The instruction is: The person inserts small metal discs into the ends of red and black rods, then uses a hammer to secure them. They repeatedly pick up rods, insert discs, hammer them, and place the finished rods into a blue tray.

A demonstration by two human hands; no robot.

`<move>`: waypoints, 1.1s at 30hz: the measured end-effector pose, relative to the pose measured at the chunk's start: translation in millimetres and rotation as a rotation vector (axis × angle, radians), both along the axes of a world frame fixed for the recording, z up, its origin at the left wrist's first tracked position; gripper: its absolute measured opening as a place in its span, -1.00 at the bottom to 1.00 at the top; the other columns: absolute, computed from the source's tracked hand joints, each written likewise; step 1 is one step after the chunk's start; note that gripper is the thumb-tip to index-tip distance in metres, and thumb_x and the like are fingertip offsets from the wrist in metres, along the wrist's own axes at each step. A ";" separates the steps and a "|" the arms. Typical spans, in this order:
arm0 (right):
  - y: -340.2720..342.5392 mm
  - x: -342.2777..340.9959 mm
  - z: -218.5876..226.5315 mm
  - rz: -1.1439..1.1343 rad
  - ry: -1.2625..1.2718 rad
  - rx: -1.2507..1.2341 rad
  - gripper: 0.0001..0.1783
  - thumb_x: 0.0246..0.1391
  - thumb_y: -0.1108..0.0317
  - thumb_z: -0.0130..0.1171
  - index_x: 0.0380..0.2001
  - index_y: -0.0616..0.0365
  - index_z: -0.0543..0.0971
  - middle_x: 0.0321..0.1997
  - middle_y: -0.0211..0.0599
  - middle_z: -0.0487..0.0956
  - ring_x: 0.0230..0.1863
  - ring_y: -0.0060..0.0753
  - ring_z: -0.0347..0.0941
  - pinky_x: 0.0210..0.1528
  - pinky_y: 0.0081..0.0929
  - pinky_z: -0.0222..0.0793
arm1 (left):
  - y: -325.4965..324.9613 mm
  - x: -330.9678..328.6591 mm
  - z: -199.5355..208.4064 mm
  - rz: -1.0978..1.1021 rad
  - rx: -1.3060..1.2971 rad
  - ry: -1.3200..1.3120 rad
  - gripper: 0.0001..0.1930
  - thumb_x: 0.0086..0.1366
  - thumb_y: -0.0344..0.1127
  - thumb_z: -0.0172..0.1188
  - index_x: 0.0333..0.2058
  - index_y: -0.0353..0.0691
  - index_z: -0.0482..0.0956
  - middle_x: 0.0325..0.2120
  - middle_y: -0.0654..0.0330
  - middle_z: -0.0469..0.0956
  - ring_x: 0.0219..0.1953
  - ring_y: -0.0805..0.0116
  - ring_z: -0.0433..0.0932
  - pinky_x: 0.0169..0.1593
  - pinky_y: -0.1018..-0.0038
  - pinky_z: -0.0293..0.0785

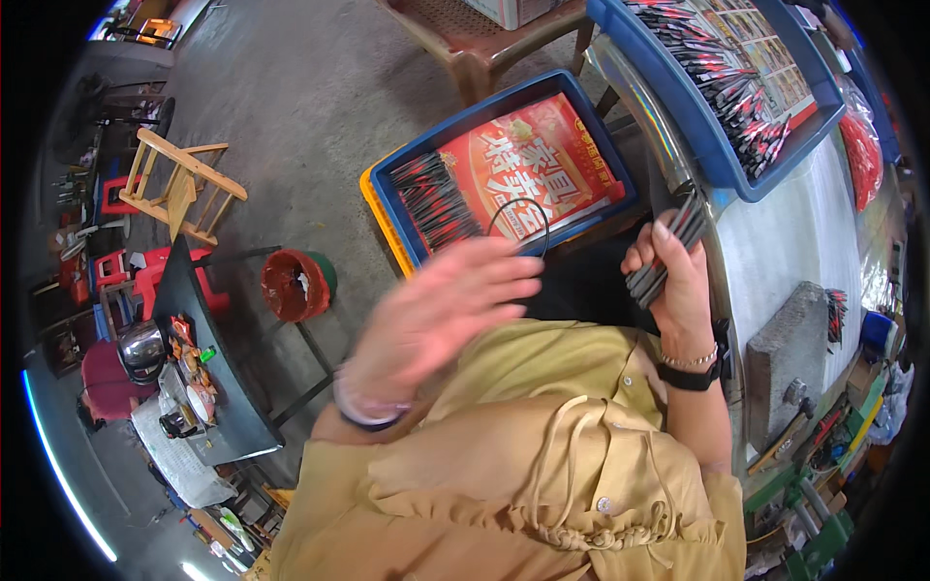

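My right hand (673, 276) is closed around a bundle of slim black sticks (684, 225), whose exact kind I cannot make out. Blurred by motion, my left hand (455, 305) is held flat with its fingers stretched out and nothing in it. Just beyond it sits a blue tray (402, 161) lined with a red printed sheet (538, 160). A row of black and red sticks (436, 201) lies along the tray's left side. A thin dark loop (546, 232) shows over the sheet, near my left fingertips.
A second blue tray (819, 121) at upper right holds many black, red and silver sticks. At right stands a metal-topped bench (741, 242) bearing a grey block (787, 353). Left are a red bucket (291, 286), a dark table (228, 387) and a wooden stool (184, 184). A brown chair (465, 53) stands ahead.
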State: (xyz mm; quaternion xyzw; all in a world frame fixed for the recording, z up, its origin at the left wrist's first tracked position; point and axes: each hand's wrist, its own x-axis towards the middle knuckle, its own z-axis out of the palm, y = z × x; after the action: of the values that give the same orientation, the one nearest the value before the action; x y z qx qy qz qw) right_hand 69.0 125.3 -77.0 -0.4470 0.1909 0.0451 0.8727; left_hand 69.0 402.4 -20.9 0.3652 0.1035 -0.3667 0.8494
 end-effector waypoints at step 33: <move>187.8 40.0 -170.6 1.172 -0.748 -1.810 -0.85 -0.01 0.37 0.03 -0.33 0.09 0.50 -0.42 -0.26 0.56 -0.35 -0.23 0.56 -0.35 -0.34 0.44 | 97.5 21.1 -215.8 -0.036 0.891 -0.575 -0.75 0.36 -0.39 0.06 -0.03 -0.33 0.49 -0.18 0.22 0.54 -0.14 0.54 0.47 -0.04 0.59 0.38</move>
State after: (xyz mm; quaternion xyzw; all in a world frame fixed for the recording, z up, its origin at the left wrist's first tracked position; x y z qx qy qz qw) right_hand 109.0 313.1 -247.6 -0.9180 -0.3567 0.1554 0.0770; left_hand 90.2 499.9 -236.7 0.7780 0.0060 -0.1868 0.5998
